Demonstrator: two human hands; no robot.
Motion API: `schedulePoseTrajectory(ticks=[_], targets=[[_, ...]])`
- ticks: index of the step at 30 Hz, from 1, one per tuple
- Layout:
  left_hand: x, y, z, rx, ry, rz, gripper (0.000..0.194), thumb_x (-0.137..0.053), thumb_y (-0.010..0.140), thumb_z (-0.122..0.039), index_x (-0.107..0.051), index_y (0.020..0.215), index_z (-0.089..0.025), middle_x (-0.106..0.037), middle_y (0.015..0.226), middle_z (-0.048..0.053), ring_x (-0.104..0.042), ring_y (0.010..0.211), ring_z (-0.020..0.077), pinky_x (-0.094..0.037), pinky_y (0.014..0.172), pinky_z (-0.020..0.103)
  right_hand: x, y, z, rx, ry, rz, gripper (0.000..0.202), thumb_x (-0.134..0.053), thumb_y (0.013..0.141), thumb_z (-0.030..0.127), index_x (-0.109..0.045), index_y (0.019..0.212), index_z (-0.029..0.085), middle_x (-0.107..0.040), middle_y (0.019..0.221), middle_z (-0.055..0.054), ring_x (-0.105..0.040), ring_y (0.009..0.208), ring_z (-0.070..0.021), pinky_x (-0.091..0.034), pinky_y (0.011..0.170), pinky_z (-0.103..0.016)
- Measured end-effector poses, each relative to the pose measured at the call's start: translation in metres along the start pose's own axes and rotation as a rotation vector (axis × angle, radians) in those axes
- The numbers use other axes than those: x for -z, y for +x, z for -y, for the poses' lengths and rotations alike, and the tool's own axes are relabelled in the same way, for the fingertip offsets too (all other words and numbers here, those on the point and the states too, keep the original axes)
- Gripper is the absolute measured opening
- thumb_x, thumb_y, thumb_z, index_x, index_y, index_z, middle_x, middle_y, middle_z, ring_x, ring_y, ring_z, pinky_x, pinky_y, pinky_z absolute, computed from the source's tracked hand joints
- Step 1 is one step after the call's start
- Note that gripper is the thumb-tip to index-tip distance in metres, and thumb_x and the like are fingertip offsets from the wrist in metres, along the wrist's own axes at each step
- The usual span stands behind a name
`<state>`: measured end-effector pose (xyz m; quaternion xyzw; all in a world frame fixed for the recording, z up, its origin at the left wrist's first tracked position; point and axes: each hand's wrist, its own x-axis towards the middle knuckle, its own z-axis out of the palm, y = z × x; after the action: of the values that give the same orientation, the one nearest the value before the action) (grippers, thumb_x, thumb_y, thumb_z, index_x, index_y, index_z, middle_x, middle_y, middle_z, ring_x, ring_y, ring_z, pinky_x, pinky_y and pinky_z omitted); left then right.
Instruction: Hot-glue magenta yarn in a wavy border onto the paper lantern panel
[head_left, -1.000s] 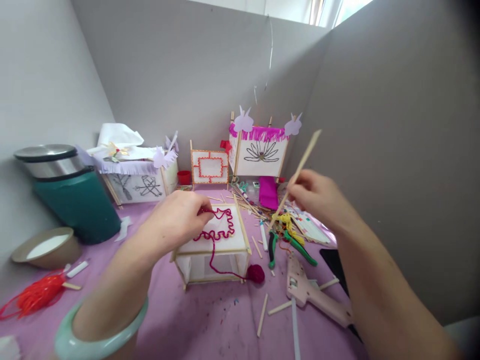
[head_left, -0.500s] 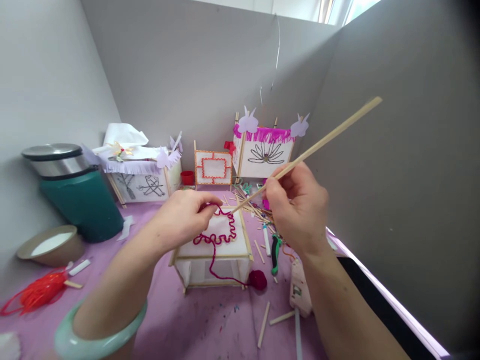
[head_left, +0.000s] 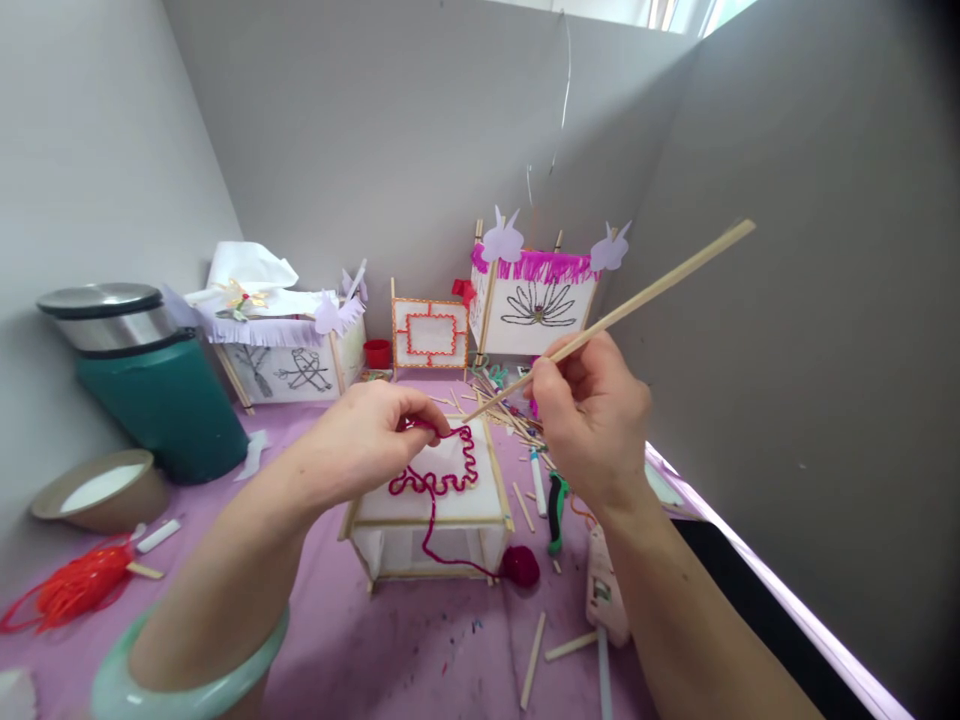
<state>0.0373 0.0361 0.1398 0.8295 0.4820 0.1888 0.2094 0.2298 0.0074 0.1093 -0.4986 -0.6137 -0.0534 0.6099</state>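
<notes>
My left hand (head_left: 375,425) pinches dark red yarn (head_left: 471,460) over the far part of a white-topped box (head_left: 491,497) with a wooden stick frame. The yarn lies in wavy loops on the box top. One strand hangs over the front edge to a yarn ball (head_left: 520,567) at the box's front right corner. My right hand (head_left: 596,415) grips a long wooden stick (head_left: 652,288), whose lower tip is close to the yarn at the far right of the box top, near my left fingers.
A teal bottle (head_left: 161,400) and a bowl (head_left: 60,500) stand left. Decorated paper lanterns and a small framed panel (head_left: 431,335) stand behind. Right of the box are loose sticks, green-handled pliers (head_left: 556,512) and a pink glue gun (head_left: 606,590). Red strands (head_left: 82,585) lie front left.
My left fingertips have shifted slightly right along the yarn, and the strand by them is straighter. The stick's upper end has tipped slightly lower. The view has shifted a little.
</notes>
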Motion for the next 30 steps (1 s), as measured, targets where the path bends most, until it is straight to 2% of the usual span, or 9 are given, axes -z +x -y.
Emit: schedulePoseTrajectory(ticks=[6,15,25,30], targets=[[0.000,0.000,0.001,-0.016,0.010,0.058,0.021,-0.049,0.076,-0.023,-0.069,0.082,-0.024,-0.073,0.078,-0.004,-0.066,0.065,0.0143,-0.048,0.059,0.024,-0.001,-0.001,0.000,-0.018,-0.020,0.054,0.007,-0.050,0.088,0.026,-0.050,0.082,0.025,-0.057,0.062,0.004,-0.053,0.052,-0.0122,-0.043,0.050,-0.027],[0.001,-0.001,0.005,-0.040,-0.004,0.118,0.018,-0.050,0.075,-0.022,-0.068,0.081,-0.024,-0.072,0.077,-0.005,-0.065,0.062,0.0130,-0.047,0.058,0.023,0.000,-0.001,0.000,-0.008,-0.052,0.039,0.007,-0.050,0.087,0.025,-0.051,0.081,0.024,-0.055,0.060,0.005,-0.050,0.049,-0.0113,-0.041,0.049,-0.027],[-0.002,0.004,0.008,-0.042,0.278,-0.007,0.027,-0.046,0.076,-0.020,-0.071,0.084,-0.025,-0.074,0.084,-0.001,-0.065,0.072,0.0174,-0.046,0.067,0.028,-0.002,-0.001,0.000,-0.013,-0.033,0.042,0.006,-0.051,0.088,0.025,-0.051,0.082,0.024,-0.058,0.061,0.005,-0.054,0.050,-0.0120,-0.043,0.050,-0.027],[-0.004,0.006,0.010,-0.020,0.356,-0.026,0.030,-0.043,0.076,-0.021,-0.071,0.085,-0.026,-0.074,0.090,0.001,-0.066,0.082,0.0219,-0.046,0.070,0.032,-0.002,-0.001,-0.001,-0.017,-0.017,0.027,0.007,-0.051,0.088,0.024,-0.052,0.081,0.024,-0.058,0.062,0.005,-0.054,0.050,-0.0117,-0.043,0.050,-0.027]])
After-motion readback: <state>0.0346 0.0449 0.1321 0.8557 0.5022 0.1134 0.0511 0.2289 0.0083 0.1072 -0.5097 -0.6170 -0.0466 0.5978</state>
